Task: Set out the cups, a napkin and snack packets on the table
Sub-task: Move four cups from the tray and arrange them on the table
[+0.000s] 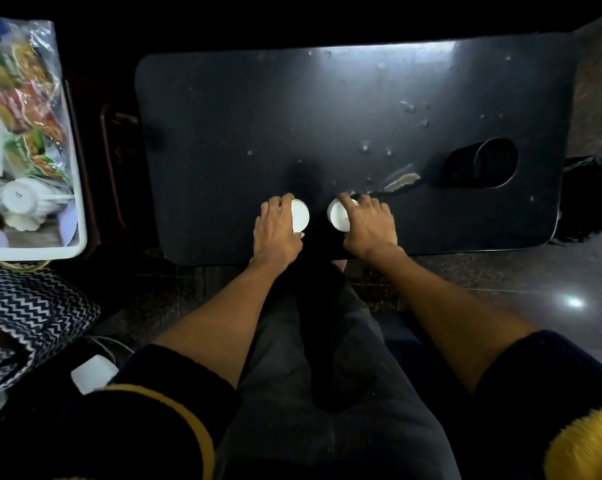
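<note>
Nearest the camera: dark sleeves with yellow trim, pushed up on both forearms, and grey trousers between them. At near left, a zigzag-patterned bag lies on the floor, with a small white block just beside it.

Both forearms reach forward to the near edge of the black worktop. The left hand is closed around the side of a white cup; the fingers wrap over its left side and top. The right hand grips a second white cup in the same way, from the right, with the index finger laid across its rim. The two cups are near each other but apart, a dark gap between them, both close to the near edge at the middle of the worktop. Whether the cups touch the surface or are held just above it cannot be told.

Farther right on the worktop, a black cup lies on its side, mouth facing right. Between it and the right hand, a chipped patch shows in the surface. Pale specks are scattered over the far right part.

Off the worktop at far left, a white bin holds stacked white cups and, behind them, a clear bag of snack packets.
</note>
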### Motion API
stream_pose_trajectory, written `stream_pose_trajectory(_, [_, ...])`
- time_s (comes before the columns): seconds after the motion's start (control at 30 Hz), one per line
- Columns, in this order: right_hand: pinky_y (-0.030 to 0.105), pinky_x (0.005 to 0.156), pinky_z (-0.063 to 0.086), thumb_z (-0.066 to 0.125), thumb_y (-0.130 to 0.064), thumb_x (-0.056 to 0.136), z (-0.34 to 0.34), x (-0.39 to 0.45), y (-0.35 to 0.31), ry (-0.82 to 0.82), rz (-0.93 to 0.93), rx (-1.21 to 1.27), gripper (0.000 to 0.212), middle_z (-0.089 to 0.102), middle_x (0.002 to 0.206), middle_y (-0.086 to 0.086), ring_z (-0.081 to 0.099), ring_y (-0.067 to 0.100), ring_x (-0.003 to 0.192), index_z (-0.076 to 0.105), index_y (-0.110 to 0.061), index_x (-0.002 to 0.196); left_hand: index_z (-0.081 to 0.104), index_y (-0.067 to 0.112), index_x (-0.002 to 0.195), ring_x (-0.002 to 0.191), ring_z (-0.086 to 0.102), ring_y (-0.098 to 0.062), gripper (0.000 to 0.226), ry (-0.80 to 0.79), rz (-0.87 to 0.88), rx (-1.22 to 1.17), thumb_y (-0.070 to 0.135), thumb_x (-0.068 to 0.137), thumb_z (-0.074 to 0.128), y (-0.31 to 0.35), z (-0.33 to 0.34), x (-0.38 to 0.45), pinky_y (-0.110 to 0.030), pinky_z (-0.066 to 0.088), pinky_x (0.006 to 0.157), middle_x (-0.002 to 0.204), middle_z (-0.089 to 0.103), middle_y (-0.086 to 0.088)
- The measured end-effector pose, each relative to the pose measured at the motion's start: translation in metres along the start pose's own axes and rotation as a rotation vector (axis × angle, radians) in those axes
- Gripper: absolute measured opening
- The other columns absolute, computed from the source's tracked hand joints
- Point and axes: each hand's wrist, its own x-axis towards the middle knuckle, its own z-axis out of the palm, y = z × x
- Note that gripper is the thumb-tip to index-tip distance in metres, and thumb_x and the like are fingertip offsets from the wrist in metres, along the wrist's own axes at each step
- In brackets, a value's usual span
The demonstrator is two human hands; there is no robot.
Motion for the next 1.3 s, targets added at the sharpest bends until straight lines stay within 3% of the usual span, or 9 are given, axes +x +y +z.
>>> stream_pose_trajectory(0.1, [0.047,0.101,0.044,0.079,-0.018,0.067,0.000,-0.001,0.004,0.011,0.023,0.059,0.090,0.058,0.129,0.016,0.056,0.037,0.118,0.035,-0.015,0.146,0.033,0.015,0.148,0.134,0.041,-0.029,0.091,-0.030,-0.021,-0.033,0.021,0.074,0.086,-0.004,-0.001,0.000,-0.044,0.043,0.107,0.146,0.044,-0.008])
stream_pose_trajectory(0.2, [0.046,0.101,0.043,0.076,-0.013,0.070,-0.002,-0.002,0.010,0.016,0.028,0.083,0.081,0.059,0.128,0.014,0.055,0.035,0.119,0.039,-0.015,0.142,0.029,0.014,0.151,0.139,0.037,-0.029,0.097,-0.055,-0.034,-0.043,0.016,0.072,0.086,-0.011,-0.003,-0.001,-0.044,0.040,0.110,0.151,0.039,-0.008])
stream_pose_trajectory(0.37, [0.047,0.096,0.048,0.070,-0.009,0.078,-0.008,0.001,0.021,-0.008,0.086,0.131,0.056,0.061,0.127,0.017,0.053,0.038,0.120,0.053,-0.010,0.131,0.038,0.012,0.146,0.137,0.040,-0.028,0.082,-0.024,-0.041,-0.053,0.004,0.075,0.078,-0.023,-0.010,-0.001,-0.043,0.041,0.107,0.148,0.043,-0.008])
stream_pose_trajectory(0.5, [0.047,0.091,0.055,0.068,-0.008,0.080,-0.008,0.004,0.037,0.047,0.264,0.331,0.042,0.065,0.121,0.017,0.060,0.038,0.114,0.063,-0.009,0.122,0.042,0.013,0.144,0.136,0.041,-0.026,0.076,-0.047,-0.165,-0.151,-0.002,0.076,0.071,-0.032,-0.015,0.004,-0.042,0.044,0.106,0.147,0.043,-0.006])
stream_pose_trajectory(0.8, [0.038,0.090,0.056,0.079,-0.015,0.078,0.009,-0.003,0.049,0.017,0.366,0.526,0.030,0.076,0.095,0.005,0.069,0.029,0.099,0.071,-0.020,0.106,0.042,0.016,0.146,0.131,0.051,-0.027,0.076,-0.109,-0.236,-0.284,0.001,0.078,0.071,-0.045,-0.011,-0.002,-0.048,0.047,0.105,0.140,0.053,-0.008])
stream_pose_trajectory(1.0, [0.024,0.084,0.047,0.077,-0.013,0.075,0.012,0.000,0.039,0.064,0.384,0.629,0.032,0.077,0.091,0.008,0.070,0.026,0.096,0.076,-0.020,0.107,0.028,0.026,0.154,0.137,0.043,-0.026,0.092,-0.124,-0.172,-0.242,0.004,0.077,0.072,-0.042,-0.011,-0.005,-0.048,0.044,0.108,0.149,0.042,-0.005])
stream_pose_trajectory(1.17, [0.021,0.083,0.046,0.077,-0.012,0.078,0.012,0.002,0.041,0.046,0.385,0.626,0.030,0.077,0.092,0.010,0.070,0.024,0.095,0.078,-0.016,0.107,0.040,0.025,0.146,0.134,0.044,-0.026,0.076,-0.130,-0.157,-0.192,0.022,0.080,0.077,-0.039,-0.003,-0.006,-0.046,0.045,0.101,0.145,0.042,-0.003])
stream_pose_trajectory(1.3, [0.021,0.083,0.044,0.076,-0.012,0.078,0.012,0.003,0.040,0.050,0.382,0.626,0.026,0.077,0.090,0.010,0.069,0.025,0.097,0.078,-0.015,0.104,0.041,0.025,0.144,0.131,0.045,-0.026,0.072,-0.101,-0.196,-0.206,0.025,0.081,0.077,-0.035,0.002,-0.009,-0.046,0.046,0.100,0.142,0.042,-0.004])
